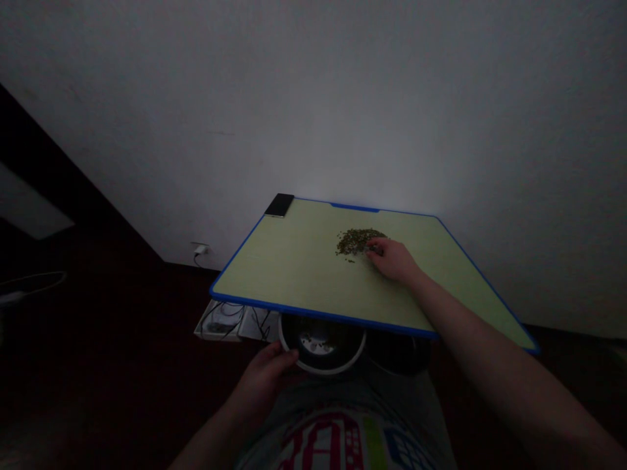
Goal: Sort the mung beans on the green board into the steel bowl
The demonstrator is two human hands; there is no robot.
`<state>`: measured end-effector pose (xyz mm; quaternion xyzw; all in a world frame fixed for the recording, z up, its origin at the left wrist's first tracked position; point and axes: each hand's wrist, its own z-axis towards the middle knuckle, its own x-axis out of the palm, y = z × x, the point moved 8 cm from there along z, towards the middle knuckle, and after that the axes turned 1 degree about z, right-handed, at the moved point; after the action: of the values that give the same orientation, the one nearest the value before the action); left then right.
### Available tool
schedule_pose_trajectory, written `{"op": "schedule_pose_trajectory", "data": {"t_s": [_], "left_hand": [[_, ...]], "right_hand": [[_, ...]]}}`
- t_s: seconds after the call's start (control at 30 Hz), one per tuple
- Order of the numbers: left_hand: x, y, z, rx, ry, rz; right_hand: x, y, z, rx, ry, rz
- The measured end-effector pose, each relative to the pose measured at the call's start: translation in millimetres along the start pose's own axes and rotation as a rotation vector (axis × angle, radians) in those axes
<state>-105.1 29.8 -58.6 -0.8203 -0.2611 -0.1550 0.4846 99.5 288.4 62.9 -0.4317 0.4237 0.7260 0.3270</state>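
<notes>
A loose pile of small greenish-brown grains or beans (356, 241) lies spread on the pale yellow-green tabletop (304, 274). My right hand (390, 258) rests at the pile's right side, fingers curled down into the grains. Whether any are pinched between the fingertips is hidden. Below the table's near edge, my left hand (268, 371) grips the rim of a round bowl (325, 371) at its left side, thumb over the rim. A few dark bits and a bright reflection show inside the bowl, whose far part sits under the tabletop.
A black phone (280, 205) lies at the table's far left corner. The blue table edge (313, 313) overhangs the bowl. Beneath it at left are a box with cables (221, 320) and a dark round container (399, 352) at right. A wall stands behind, with a plugged-in charger (200, 250).
</notes>
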Motion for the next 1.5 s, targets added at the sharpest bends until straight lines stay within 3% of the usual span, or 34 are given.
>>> {"op": "schedule_pose_trajectory", "data": {"t_s": [1.5], "left_hand": [[-2.5, 0, 0, -0.007, -0.021, 0.025]], "right_hand": [[2, 7, -2, 0.000, -0.025, 0.037]]}}
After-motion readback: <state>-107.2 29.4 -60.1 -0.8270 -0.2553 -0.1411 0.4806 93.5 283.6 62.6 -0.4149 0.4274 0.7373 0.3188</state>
